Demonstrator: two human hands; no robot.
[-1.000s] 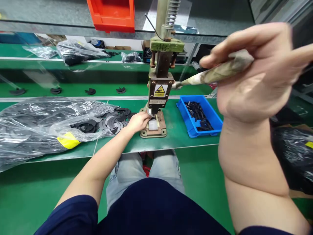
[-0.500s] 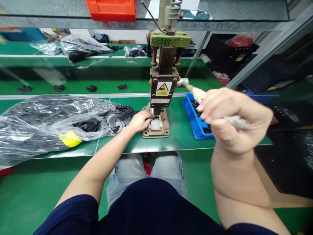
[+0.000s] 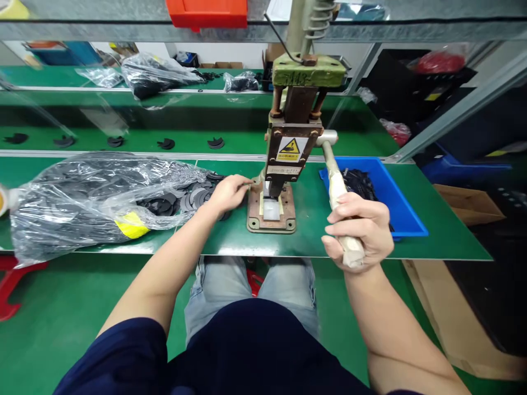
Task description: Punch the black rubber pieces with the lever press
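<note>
My right hand (image 3: 364, 230) is wrapped around the tape-covered lever (image 3: 336, 189) of a hand press (image 3: 288, 151), to the right of its column. The lever slants down toward me. The ram comes down close to a pale block (image 3: 270, 209) on the press base (image 3: 272, 226); whether a part lies between them I cannot make out. At the left edge of the base is my left hand (image 3: 230, 193), index finger stretched out and thumb apart, nothing visible in it. Dark grey crescent-shaped pieces (image 3: 197, 197) lie beside it, spilling from a clear plastic bag (image 3: 82, 203).
A blue bin (image 3: 405, 214) with black parts stands right of the press. Several dark pieces (image 3: 166, 144) lie spaced along the green strip behind. A metal shelf with a red-orange bin (image 3: 206, 12) hangs overhead. Cardboard (image 3: 457, 312) is at the lower right.
My right hand has brought the lever down and inward, and the ram sits lower. My left hand has drawn back leftward from under the ram. The view has shifted slightly.
</note>
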